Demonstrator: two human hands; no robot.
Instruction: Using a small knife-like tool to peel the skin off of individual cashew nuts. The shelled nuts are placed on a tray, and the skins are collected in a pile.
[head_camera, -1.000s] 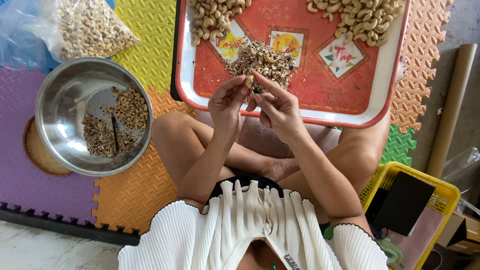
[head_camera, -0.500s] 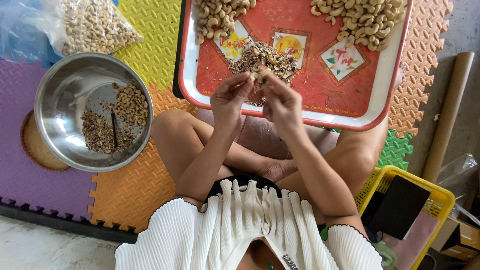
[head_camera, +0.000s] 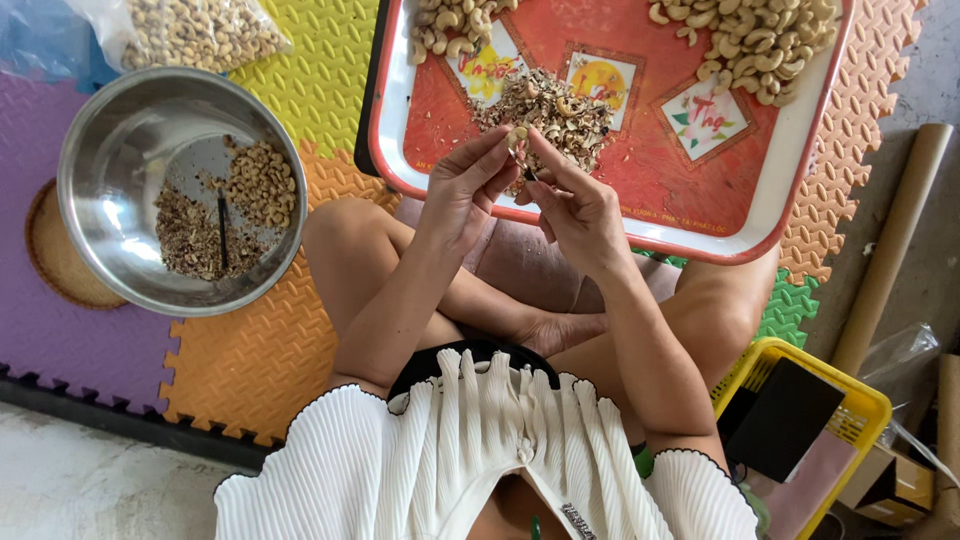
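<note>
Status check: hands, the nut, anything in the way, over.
Left hand and right hand pinch one cashew together above the red tray. Husk pile lies just beyond. Nothing blocks them.

Seated person seen from above: white ribbed top (head_camera: 470, 450) with scalloped short sleeves and black-trimmed hem; bare forearms, left hand (head_camera: 462, 190) and right hand (head_camera: 575, 205) ringless; bare legs.

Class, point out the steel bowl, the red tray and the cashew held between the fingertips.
steel bowl (head_camera: 110, 150), head view, bare inner wall.
red tray (head_camera: 640, 180), head view, bare red floor.
cashew (head_camera: 518, 134), head view, its pale middle.
</note>
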